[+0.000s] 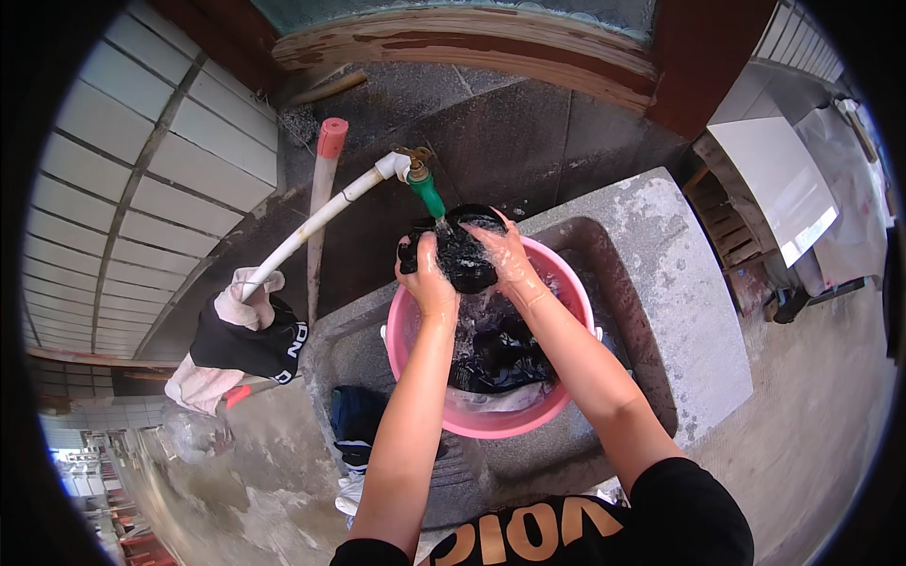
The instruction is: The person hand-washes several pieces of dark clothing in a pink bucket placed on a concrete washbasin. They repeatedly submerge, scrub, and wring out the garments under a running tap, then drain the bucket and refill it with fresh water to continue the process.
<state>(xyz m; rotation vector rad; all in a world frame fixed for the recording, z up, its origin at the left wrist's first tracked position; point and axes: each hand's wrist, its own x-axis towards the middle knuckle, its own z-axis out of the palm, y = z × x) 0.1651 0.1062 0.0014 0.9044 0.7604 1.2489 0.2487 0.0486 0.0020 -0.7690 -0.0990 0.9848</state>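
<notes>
Both my left hand (pixel 429 276) and my right hand (pixel 504 253) grip a wet black item (pixel 466 256), perhaps cloth or a shoe; its exact kind cannot be told. Water runs onto it from a brass tap (pixel 417 168) with a green nozzle (pixel 426 194). Directly below is a pink plastic bucket (pixel 582 290) with white handle mounts, holding water, dark wet fabric (pixel 504 354) and a piece of whitish fabric (pixel 499 402). The bucket stands in a stone sink (pixel 697 283).
A white pipe (pixel 311 230) feeds the tap from the left, with a black cloth (pixel 244 339) and pinkish towels on its lower part. A pole with a pink cap (pixel 333 138) leans behind it. Dark clothes (pixel 357 416) lie at the sink's left. Tiled wall (pixel 177 156) stands left.
</notes>
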